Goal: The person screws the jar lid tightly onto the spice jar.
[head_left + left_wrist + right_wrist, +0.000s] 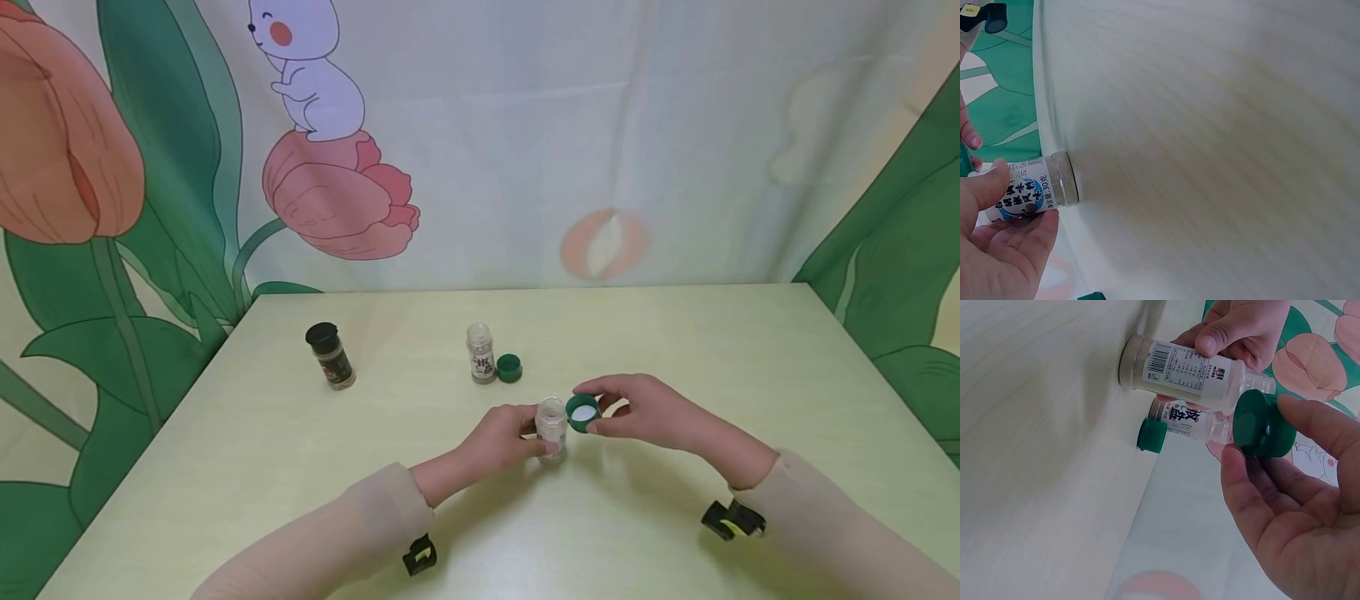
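Observation:
My left hand (495, 439) grips a clear spice bottle (551, 423) with an open top and stands it upright, its base close to the table. The left wrist view shows the thumb over the white label (1025, 187) and the fingers (1029, 244) round the other side. Just right of the bottle's mouth, my right hand (648, 408) pinches a green cap (584, 413) between thumb and fingers. The cap is tilted, its white inner face turned to the head camera. In the right wrist view the cap (1263, 425) overlaps the bottle's neck.
Behind the hands stands a second uncapped bottle (481, 357), with another green cap (509, 368) beside it on the table (225, 500). A black-lidded spice jar (332, 358) is farther left. A printed curtain (510, 167) hangs along the table's back edge.

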`<state>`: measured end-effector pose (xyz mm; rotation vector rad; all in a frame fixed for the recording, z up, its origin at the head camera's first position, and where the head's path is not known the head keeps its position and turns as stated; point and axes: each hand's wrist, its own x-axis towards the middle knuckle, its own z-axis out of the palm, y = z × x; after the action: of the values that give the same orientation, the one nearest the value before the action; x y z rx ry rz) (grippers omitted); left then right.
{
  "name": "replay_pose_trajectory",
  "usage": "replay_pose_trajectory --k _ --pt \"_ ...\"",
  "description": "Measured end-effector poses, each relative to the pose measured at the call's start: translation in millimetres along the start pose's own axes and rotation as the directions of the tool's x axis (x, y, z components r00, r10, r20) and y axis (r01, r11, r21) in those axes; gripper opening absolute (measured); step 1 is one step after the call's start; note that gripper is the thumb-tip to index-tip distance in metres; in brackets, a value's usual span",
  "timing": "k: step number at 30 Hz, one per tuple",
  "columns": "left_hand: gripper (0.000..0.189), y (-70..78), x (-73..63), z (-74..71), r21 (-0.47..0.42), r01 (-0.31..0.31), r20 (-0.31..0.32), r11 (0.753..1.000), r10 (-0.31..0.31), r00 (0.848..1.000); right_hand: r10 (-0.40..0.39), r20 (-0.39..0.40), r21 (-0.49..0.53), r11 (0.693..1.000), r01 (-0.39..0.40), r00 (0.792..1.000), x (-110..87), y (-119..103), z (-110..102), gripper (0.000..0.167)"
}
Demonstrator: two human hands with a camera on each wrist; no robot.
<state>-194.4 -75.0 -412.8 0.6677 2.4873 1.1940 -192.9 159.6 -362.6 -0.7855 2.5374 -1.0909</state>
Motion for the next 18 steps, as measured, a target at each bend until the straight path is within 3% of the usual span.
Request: replay_pose_trajectory --k 18 --pt "0.032 -2.7 0.2 0.6 0.003 -0.007 -0.008 1.000 0.007 1.000 0.020 -0.003 -0.073 0.997 -0.020 1.000 2.6 -4.4 -2.3 0.052"
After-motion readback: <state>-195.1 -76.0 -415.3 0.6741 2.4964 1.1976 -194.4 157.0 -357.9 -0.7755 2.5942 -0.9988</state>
